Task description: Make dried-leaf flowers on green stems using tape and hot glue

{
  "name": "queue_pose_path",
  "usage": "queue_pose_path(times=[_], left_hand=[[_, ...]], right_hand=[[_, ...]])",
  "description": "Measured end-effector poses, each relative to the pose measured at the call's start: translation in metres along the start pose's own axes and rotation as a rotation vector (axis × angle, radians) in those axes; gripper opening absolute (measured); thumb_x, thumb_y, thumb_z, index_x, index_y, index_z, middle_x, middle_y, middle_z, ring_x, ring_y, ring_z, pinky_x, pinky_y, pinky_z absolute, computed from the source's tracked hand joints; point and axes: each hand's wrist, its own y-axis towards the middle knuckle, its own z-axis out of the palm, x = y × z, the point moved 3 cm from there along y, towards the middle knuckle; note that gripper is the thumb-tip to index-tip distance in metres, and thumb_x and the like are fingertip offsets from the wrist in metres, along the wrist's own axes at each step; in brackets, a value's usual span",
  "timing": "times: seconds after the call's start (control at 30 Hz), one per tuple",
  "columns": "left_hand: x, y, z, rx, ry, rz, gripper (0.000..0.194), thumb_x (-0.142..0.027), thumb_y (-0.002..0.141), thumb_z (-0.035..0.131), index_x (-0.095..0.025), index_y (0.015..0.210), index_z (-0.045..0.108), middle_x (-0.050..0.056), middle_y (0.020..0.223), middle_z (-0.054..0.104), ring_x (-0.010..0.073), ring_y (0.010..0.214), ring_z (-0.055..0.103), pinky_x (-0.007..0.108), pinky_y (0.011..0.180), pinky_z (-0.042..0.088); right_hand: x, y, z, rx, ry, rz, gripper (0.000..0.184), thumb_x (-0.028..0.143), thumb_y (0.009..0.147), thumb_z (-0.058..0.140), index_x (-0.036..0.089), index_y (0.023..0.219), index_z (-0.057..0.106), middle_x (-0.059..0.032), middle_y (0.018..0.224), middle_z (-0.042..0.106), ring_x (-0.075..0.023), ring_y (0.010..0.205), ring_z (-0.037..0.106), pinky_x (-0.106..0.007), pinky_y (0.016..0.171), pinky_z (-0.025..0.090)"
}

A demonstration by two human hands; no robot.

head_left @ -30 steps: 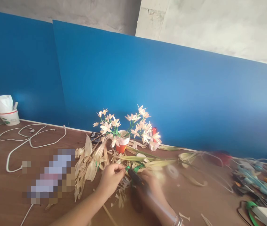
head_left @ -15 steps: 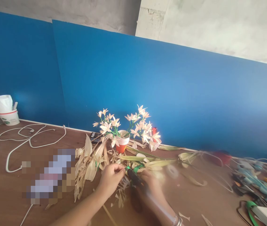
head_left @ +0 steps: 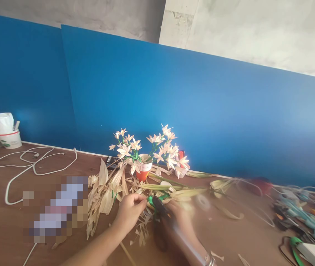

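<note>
My left hand (head_left: 129, 211) is closed in a pinch, its thumb and fingertips at the end of a green strip (head_left: 150, 200). My right hand (head_left: 180, 218) is wrapped round a black hot glue gun (head_left: 161, 209), blurred along its edges. The gun's front end points up and left, close by the left fingertips and over the green strip. Just beyond both hands, a red and white paper cup (head_left: 143, 171) holds pale husk flowers (head_left: 164, 147) on green stems. Dried husks (head_left: 106, 199) lie left of my left hand, and small cut scraps (head_left: 141, 231) lie below the hands.
A white cable (head_left: 13, 181) curls over the brown table at left, near a white tub (head_left: 9, 138). A pixelated patch (head_left: 57, 210) hides something there. A blurred tape roll (head_left: 202, 202) and light blue items (head_left: 303, 218) lie right. A blue panel (head_left: 146, 92) stands behind.
The glue gun's front end has shifted slightly right, and the green strip shows more beside it. My left hand keeps its pinch. The whole view has moved very slightly.
</note>
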Motion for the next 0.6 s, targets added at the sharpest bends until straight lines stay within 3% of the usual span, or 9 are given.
queue_pose_path(times=[0.13,0.37,0.6], left_hand=[[0.001,0.0,-0.001,-0.011,-0.01,-0.004,0.026,-0.036,0.069,0.055,-0.014,0.073,0.068,0.006,0.07,0.07,0.0222,0.07,0.062,0.03,0.065,0.044],[-0.003,-0.001,-0.002,0.01,0.012,-0.012,0.024,-0.035,0.069,0.053,-0.015,0.069,0.067,0.005,0.068,0.069,0.0224,0.069,0.062,0.029,0.064,0.044],[-0.006,-0.003,-0.001,0.013,0.028,-0.004,0.024,-0.033,0.069,0.051,-0.015,0.067,0.067,0.006,0.07,0.069,0.0231,0.071,0.062,0.03,0.068,0.044]], right_hand=[[-0.006,0.001,-0.005,-0.037,-0.024,0.035,0.013,0.016,0.07,0.052,0.019,0.076,0.063,-0.0042,0.071,0.062,-0.0188,0.064,0.057,-0.025,0.058,0.04],[-0.011,0.0,0.006,0.129,-0.047,-0.028,0.016,0.017,0.067,0.053,0.019,0.077,0.066,-0.0058,0.073,0.067,-0.0207,0.068,0.061,-0.025,0.058,0.04],[-0.008,0.0,0.005,0.093,-0.073,-0.03,0.012,0.017,0.067,0.054,0.018,0.072,0.066,-0.0076,0.077,0.066,-0.0206,0.072,0.06,-0.025,0.062,0.041]])
